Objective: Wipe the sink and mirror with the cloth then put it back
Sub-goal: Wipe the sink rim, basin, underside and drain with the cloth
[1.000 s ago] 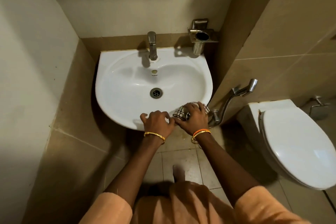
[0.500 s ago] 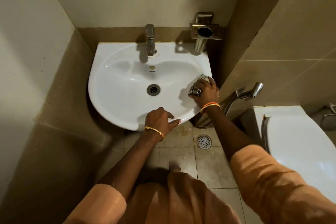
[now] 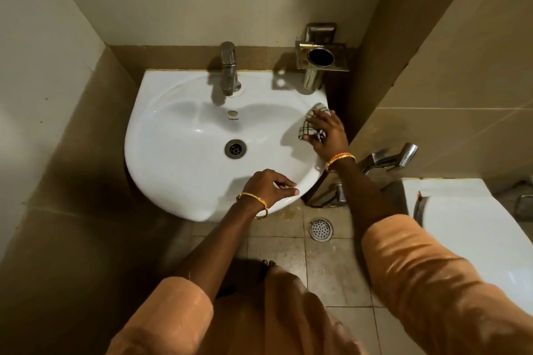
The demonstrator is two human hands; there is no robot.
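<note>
Where the orange sleeves (image 3: pixel 427 277) fill the near edge, both bare forearms reach away over the tiled floor (image 3: pixel 331 268), which carries a round floor drain (image 3: pixel 321 229) just below the basin's near right rim. The left hand (image 3: pixel 266 186), with a gold bangle (image 3: pixel 253 203) at the wrist, rests on the near rim of the white sink (image 3: pixel 178 158), its fingers loosely curled and holding nothing. Farther off and to the right, the right hand (image 3: pixel 327 135), wearing an orange bangle (image 3: pixel 340 158), presses the checked cloth (image 3: pixel 310 121) against the sink's right inner slope close to the rim; its grip is closed over the cloth, fingers spread on top. The sink drain (image 3: pixel 235 148) lies in the middle of the bowl, well left of the cloth. At the far rim stands the tap (image 3: pixel 229 69), and to its right a metal wall holder (image 3: pixel 321 56). A toilet (image 3: pixel 473 228) sits at the right, with a spray handle (image 3: pixel 389 157) between it and the sink.
</note>
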